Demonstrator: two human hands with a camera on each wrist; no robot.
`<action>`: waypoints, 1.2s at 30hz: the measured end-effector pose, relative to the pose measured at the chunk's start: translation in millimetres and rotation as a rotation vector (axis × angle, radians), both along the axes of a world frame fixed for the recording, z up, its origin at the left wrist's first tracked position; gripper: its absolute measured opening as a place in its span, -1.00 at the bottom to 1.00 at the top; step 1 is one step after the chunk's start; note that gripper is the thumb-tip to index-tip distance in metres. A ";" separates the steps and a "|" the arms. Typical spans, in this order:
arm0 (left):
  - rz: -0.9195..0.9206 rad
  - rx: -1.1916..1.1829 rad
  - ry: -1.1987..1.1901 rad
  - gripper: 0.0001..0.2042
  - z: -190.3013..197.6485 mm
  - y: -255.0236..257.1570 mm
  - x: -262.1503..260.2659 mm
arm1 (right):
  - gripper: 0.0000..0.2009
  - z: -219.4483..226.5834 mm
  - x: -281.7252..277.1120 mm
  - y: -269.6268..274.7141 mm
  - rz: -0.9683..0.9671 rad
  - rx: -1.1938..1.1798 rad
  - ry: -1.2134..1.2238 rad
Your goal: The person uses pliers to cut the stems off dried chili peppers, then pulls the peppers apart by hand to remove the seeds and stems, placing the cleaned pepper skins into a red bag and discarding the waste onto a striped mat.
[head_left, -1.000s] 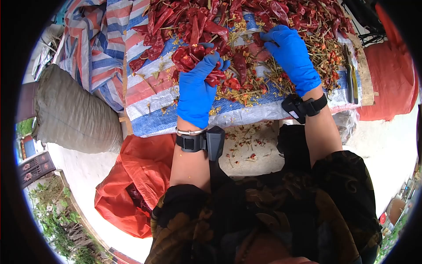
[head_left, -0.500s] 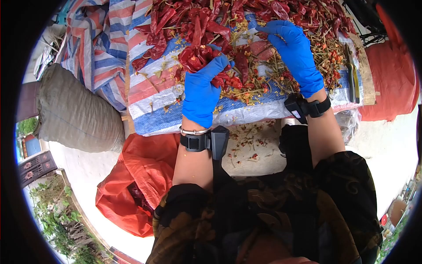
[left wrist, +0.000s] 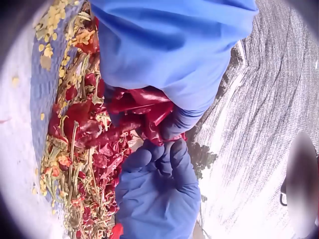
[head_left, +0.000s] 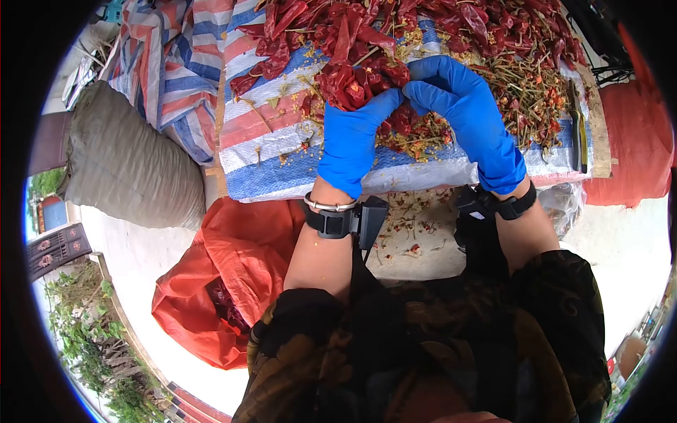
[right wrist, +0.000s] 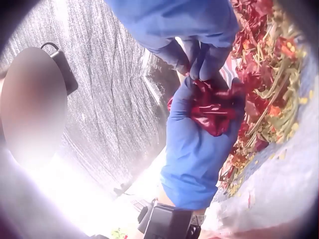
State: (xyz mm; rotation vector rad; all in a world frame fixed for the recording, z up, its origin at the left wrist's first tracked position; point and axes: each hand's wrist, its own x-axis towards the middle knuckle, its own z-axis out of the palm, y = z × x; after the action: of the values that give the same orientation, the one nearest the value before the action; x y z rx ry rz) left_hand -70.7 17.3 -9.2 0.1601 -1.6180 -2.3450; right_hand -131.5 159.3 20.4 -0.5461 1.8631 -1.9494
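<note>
Dried red chilies fill my blue-gloved left hand, which grips them in a bunch above the sheet. My right hand, in a blue glove too, is bent inward with its fingertips against the left thumb. In the right wrist view, the right fingers pinch at the end of a glossy chili lying across the left palm. From the left wrist, crumpled chili skin shows below the left glove, right at the curled right fingertips. Below both hands lie chili stems and yellow seeds.
A heap of dried chilies covers the far side of the striped sheet. Stems pile up at right, beside scissors or a similar tool. A red sack sits below left, near a full grey sack.
My right hand has come left and down from the heap's edge to meet the left hand. The left hand keeps its bunch of chilies, and the view has shifted slightly.
</note>
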 end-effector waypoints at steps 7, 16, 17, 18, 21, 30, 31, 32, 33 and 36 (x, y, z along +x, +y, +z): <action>-0.006 -0.234 -0.102 -0.71 3.6 -6.2 -1.9 | -0.83 9.0 -8.3 3.3 -0.032 0.123 0.321; -0.190 -0.224 -0.183 -0.60 4.3 5.2 -3.8 | -0.90 4.1 -5.2 5.3 -0.091 -0.113 -0.095; -0.168 -0.200 -0.197 -0.61 5.2 6.3 -4.4 | -0.90 1.6 -8.5 8.3 -0.094 -0.111 -0.095; -0.145 -0.176 -0.211 -0.61 6.1 7.5 -4.8 | -0.90 -2.2 -14.1 12.5 -0.036 -0.133 -0.159; -0.064 -0.227 -0.131 -0.72 10.7 14.9 -3.9 | -0.89 -10.8 -13.4 7.8 -0.042 -0.261 -0.386; 0.130 -0.301 -0.006 -0.79 8.0 0.5 -1.6 | -0.85 -5.5 -51.3 39.8 -0.439 -0.257 0.065; 0.198 -0.145 -0.039 -0.87 -2.5 -4.1 -3.4 | -0.83 -3.8 -50.2 35.9 -0.467 -0.091 0.249; 0.200 -0.147 -0.043 -0.87 -7.4 -11.6 -4.9 | -0.80 -4.0 -49.8 33.2 -0.489 0.076 0.433; 0.206 0.069 -0.053 -0.88 -7.6 -19.1 -4.8 | -0.69 -7.7 -51.0 41.3 -0.499 0.589 0.714; 0.202 0.390 -0.009 -0.90 -11.4 -27.7 -7.3 | -0.61 -18.5 -53.3 39.9 -0.349 0.563 0.961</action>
State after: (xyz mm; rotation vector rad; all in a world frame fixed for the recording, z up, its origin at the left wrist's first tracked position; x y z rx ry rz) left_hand -78.0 -10.3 -20.6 0.3948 -1.0723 -2.4708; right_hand -184.9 199.2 1.8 -1.1472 3.1140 -1.2576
